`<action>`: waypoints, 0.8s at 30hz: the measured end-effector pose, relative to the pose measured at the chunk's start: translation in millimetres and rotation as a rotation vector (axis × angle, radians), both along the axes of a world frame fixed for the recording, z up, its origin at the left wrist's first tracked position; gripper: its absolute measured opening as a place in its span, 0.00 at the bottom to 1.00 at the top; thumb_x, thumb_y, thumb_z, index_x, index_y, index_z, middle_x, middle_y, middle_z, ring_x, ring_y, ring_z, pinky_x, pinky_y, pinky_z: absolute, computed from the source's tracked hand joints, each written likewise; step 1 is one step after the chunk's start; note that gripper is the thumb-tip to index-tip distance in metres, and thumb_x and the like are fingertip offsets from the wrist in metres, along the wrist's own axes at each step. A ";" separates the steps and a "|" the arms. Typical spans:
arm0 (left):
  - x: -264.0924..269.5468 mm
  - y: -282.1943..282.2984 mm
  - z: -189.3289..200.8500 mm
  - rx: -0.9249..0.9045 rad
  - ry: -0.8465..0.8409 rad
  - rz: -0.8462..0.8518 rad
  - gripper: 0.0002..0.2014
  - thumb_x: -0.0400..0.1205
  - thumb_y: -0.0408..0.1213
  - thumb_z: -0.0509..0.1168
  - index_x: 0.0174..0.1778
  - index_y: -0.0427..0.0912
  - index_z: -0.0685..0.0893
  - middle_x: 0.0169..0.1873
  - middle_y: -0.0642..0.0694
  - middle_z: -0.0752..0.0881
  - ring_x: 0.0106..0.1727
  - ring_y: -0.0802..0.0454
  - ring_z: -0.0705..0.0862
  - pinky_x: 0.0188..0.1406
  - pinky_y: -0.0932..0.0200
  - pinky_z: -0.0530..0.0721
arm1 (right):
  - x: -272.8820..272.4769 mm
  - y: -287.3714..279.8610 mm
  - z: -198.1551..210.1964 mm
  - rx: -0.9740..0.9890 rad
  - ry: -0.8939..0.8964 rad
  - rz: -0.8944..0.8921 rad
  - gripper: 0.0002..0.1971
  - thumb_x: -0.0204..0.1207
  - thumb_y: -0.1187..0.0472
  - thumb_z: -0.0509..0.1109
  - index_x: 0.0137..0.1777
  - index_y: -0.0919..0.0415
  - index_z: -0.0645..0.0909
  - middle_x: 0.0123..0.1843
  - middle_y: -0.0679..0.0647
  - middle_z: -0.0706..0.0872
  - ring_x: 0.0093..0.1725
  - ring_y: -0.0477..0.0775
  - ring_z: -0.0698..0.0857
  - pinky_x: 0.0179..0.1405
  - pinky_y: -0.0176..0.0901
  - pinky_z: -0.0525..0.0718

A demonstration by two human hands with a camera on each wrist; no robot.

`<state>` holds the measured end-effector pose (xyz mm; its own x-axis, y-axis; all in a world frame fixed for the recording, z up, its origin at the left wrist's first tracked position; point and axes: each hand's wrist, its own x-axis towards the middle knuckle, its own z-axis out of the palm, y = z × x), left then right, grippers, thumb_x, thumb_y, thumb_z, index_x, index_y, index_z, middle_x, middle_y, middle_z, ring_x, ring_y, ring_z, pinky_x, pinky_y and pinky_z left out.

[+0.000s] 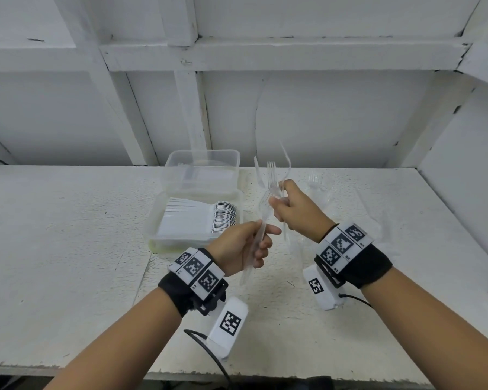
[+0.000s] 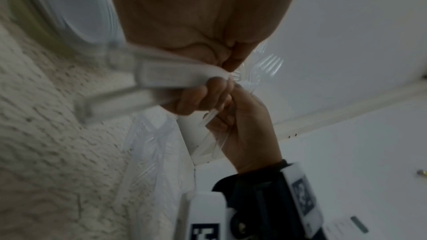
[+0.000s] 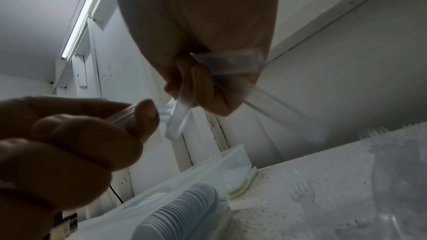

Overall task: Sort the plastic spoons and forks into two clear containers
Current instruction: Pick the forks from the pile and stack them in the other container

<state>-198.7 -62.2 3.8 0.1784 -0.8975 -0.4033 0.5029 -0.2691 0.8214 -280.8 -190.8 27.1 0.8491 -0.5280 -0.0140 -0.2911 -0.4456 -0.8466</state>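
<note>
We see a rough white-painted table (image 1: 68,249), white panel wall; both left hand (image 1: 243,246) and right hand (image 1: 296,209) grip clear plastic forks (image 1: 271,178).

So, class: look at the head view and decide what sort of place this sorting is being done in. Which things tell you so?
Probably a plain workshop or storage room, not a kitchen: a rough white-painted bench, bare painted board walls with framing, and a fluorescent tube light overhead.
</note>
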 end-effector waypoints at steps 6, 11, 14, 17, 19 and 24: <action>-1.0 4.6 0.0 -0.058 0.171 -0.064 0.16 0.80 0.43 0.54 0.56 0.38 0.80 0.29 0.50 0.78 0.29 0.56 0.77 0.29 0.61 0.79 | -1.4 0.7 -2.0 0.146 -0.041 0.050 0.05 0.84 0.60 0.59 0.56 0.51 0.70 0.27 0.50 0.72 0.24 0.42 0.70 0.20 0.31 0.67; -1.8 2.2 0.2 -0.064 0.162 -0.004 0.13 0.83 0.38 0.54 0.53 0.37 0.81 0.28 0.50 0.78 0.27 0.57 0.78 0.27 0.64 0.79 | -1.2 -0.9 -2.9 0.144 -0.060 0.029 0.11 0.83 0.61 0.59 0.64 0.55 0.72 0.27 0.50 0.72 0.21 0.38 0.70 0.19 0.30 0.67; 2.3 0.7 0.7 -0.053 0.064 0.120 0.12 0.87 0.34 0.52 0.47 0.37 0.80 0.28 0.50 0.84 0.29 0.57 0.83 0.30 0.64 0.84 | -0.9 -0.7 -2.9 0.172 -0.071 -0.054 0.12 0.84 0.59 0.59 0.65 0.51 0.63 0.29 0.51 0.73 0.24 0.42 0.70 0.18 0.28 0.67; 9.4 0.1 -1.7 -0.054 -0.043 0.302 0.10 0.86 0.33 0.55 0.47 0.37 0.81 0.36 0.45 0.89 0.37 0.54 0.88 0.40 0.61 0.87 | -3.6 0.9 -4.6 0.222 -0.078 -0.118 0.12 0.84 0.58 0.58 0.62 0.55 0.58 0.29 0.53 0.74 0.25 0.46 0.68 0.17 0.30 0.66; 11.4 -0.3 -3.2 -0.061 -0.079 0.371 0.08 0.86 0.34 0.57 0.50 0.36 0.81 0.43 0.43 0.89 0.43 0.52 0.88 0.45 0.59 0.87 | -6.0 6.0 -9.0 0.188 -0.045 -0.071 0.08 0.84 0.57 0.57 0.59 0.56 0.63 0.30 0.52 0.75 0.24 0.45 0.68 0.17 0.31 0.66; 8.6 -3.1 -5.0 -0.087 -0.108 0.412 0.09 0.85 0.33 0.59 0.51 0.34 0.82 0.41 0.44 0.89 0.40 0.55 0.89 0.46 0.59 0.88 | -6.6 26.2 -22.6 0.130 -0.105 -0.049 0.11 0.84 0.58 0.57 0.45 0.58 0.79 0.30 0.48 0.76 0.17 0.37 0.73 0.17 0.25 0.66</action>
